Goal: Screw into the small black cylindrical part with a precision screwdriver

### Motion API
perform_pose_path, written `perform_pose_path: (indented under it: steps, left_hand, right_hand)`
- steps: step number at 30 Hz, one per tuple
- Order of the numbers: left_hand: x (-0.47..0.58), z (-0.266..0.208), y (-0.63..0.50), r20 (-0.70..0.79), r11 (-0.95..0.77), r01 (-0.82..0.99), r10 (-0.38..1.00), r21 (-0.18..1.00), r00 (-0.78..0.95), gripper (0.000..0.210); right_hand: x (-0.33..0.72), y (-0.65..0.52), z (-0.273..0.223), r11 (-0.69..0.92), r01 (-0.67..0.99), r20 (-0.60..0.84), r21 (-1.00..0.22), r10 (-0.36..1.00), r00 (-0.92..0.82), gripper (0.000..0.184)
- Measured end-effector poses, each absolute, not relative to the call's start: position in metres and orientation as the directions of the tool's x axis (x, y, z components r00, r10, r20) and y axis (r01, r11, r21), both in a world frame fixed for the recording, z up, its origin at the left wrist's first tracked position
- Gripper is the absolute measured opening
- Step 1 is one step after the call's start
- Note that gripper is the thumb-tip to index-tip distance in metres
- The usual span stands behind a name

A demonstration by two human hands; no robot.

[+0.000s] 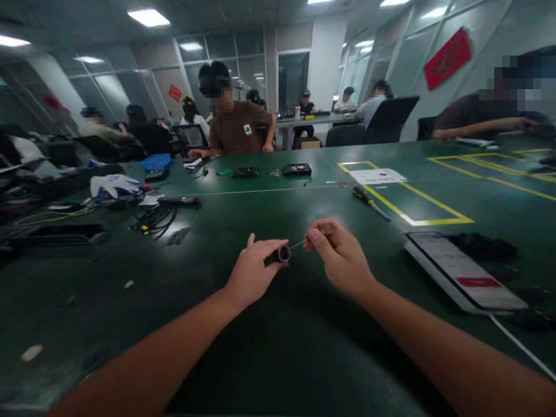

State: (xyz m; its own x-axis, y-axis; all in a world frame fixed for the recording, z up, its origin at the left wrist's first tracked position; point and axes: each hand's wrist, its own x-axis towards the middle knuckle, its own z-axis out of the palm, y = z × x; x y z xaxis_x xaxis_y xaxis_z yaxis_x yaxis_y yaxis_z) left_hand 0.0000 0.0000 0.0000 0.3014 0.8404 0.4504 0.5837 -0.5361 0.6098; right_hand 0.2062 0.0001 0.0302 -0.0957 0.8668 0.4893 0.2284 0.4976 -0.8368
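My left hand (254, 272) pinches a small dark ring-shaped part (284, 253) between thumb and fingers, just above the green table (243, 347). My right hand (339, 252) grips a thin metal tool (299, 244) whose tip reaches the ring. Both hands meet in the middle of the view, close over the table top. What the tool is exactly is too small to tell.
A tablet (464, 272) with a white cable lies at the right. A screwdriver (369, 201) lies by yellow floor-tape markings (417, 200) and a paper sheet. Cables (154, 220), gloves and black devices lie at the left and far side. A person in a brown shirt (238, 130) sits opposite; others work nearby.
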Motion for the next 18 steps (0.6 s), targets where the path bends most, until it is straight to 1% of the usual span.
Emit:
perform_pose_path:
  steps: [4, 8, 12, 16, 18]
  left_hand:
    - [-0.002, -0.001, 0.003, 0.473, -0.541, 0.572, 0.836, 0.617, 0.279, 0.042]
    - [-0.002, 0.001, 0.004, 0.485, -0.508, 0.559, 0.850, 0.655, 0.205, 0.044]
    - [-0.004, 0.002, 0.005, 0.509, -0.507, 0.548, 0.845, 0.666, 0.163, 0.041]
    - [-0.004, 0.003, 0.005, 0.534, -0.522, 0.544, 0.832, 0.657, 0.153, 0.037]
    - [-0.003, 0.004, 0.005, 0.541, -0.528, 0.544, 0.827, 0.652, 0.154, 0.036]
  right_hand:
    - [0.205, 0.004, 0.032, 0.418, 0.086, 0.413, -0.904, 0.908, -0.071, 0.023]
    - [0.203, 0.008, 0.029, 0.238, -0.169, 0.247, -0.956, 0.968, -0.036, 0.025]
    - [0.201, 0.012, 0.025, 0.086, -0.344, 0.104, -0.935, 0.994, -0.036, 0.025]
    - [0.203, 0.017, 0.025, -0.094, -0.452, -0.056, -0.887, 0.994, -0.096, 0.022]
    - [0.204, 0.017, 0.026, -0.098, -0.467, -0.066, -0.879, 0.994, -0.086, 0.022]
